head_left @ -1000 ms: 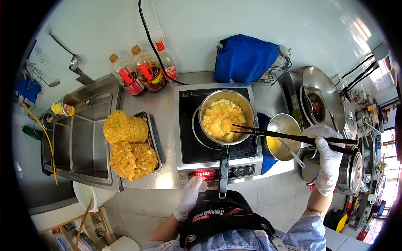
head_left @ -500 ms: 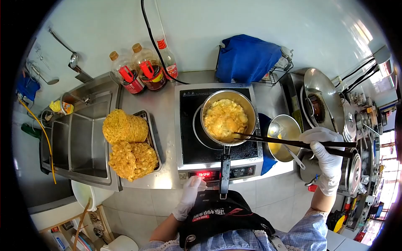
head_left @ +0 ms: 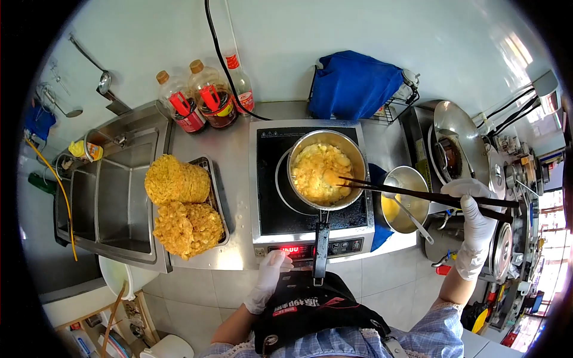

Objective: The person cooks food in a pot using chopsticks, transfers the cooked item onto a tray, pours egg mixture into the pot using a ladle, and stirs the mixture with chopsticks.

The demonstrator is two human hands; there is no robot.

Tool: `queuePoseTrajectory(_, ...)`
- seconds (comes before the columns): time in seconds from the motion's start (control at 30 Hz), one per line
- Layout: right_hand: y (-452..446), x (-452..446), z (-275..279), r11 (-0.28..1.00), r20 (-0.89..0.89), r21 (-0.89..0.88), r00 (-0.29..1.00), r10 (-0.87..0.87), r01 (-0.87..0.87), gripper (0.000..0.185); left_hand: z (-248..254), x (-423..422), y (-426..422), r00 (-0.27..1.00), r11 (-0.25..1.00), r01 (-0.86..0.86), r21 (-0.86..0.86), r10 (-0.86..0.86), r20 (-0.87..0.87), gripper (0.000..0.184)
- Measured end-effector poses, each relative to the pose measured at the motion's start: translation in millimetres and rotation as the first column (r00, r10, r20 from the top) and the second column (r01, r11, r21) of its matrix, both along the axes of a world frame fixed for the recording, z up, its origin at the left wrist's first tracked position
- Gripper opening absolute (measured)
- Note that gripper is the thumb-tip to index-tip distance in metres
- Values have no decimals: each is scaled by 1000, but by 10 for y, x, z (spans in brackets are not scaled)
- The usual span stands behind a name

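My right hand (head_left: 476,218), in a white glove, is closed round long dark chopsticks (head_left: 418,194). Their tips are inside a saucepan (head_left: 361,160), at the right side of the golden, frothy fried food (head_left: 322,173) in it. The pan sits on an induction cooker (head_left: 271,224), its black handle (head_left: 321,247) pointing towards me. My left hand (head_left: 272,275), also gloved, rests at the cooker's front edge beside the lit red display (head_left: 288,249); its fingers are loosely extended and hold nothing visible. Right of the cooker, a metal bowl (head_left: 421,179) contains yellow liquid and a ladle (head_left: 415,218).
Two golden fried cakes or stacks (head_left: 188,230) lie on a rack tray (head_left: 222,224) to the left, beside a steel sink (head_left: 125,209). Sauce bottles (head_left: 218,110) and a blue cloth (head_left: 355,86) stand along the wall. A wok (head_left: 453,119) is at the right.
My right hand and the chopsticks have shifted slightly right, and the tips sit a little higher in the pan. My left hand stays at the cooker's edge.
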State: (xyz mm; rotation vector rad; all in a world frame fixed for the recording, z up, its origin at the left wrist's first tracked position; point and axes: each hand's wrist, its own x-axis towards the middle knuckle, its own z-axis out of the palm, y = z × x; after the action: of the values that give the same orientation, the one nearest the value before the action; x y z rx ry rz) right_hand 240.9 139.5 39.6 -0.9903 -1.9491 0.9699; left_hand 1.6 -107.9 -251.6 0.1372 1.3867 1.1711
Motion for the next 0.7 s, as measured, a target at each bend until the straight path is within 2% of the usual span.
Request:
queuePoseTrajectory(0.13, 17, -47, -158, 995, 2, 37, 996, 89, -89, 31, 5, -3, 13, 1000, 1000, -1, -15, 1, 2, 23)
queuePoseTrajectory(0.2, 11, -66, -179, 994, 74, -3, 991, 110, -110, 27, 29, -4, 28, 1000, 1000, -1, -17, 2, 6, 23)
queuePoseTrajectory(0.3, -4, -41, -204, 996, 64, -2, 994, 87, -87, 23, 46, -1, 45, 1000, 1000, -2, -20, 2, 13, 22)
queuePoseTrajectory(0.4, -16, 41, -203, 996, 7, 15, 996, -86, 86, 17, 39, 2, 52, 1000, 1000, -2, -22, 2, 13, 22)
queuePoseTrajectory(0.47, -23, 56, -163, 993, -2, -13, 993, -119, 119, 17, 42, 3, 56, 1000, 1000, -1, -24, 1, 11, 22)
queuePoseTrajectory(0.7, -25, 85, -127, 992, 23, 12, 992, -125, 125, 18, 85, 12, 64, 1000, 1000, 21, -8, -20, 18, 22)
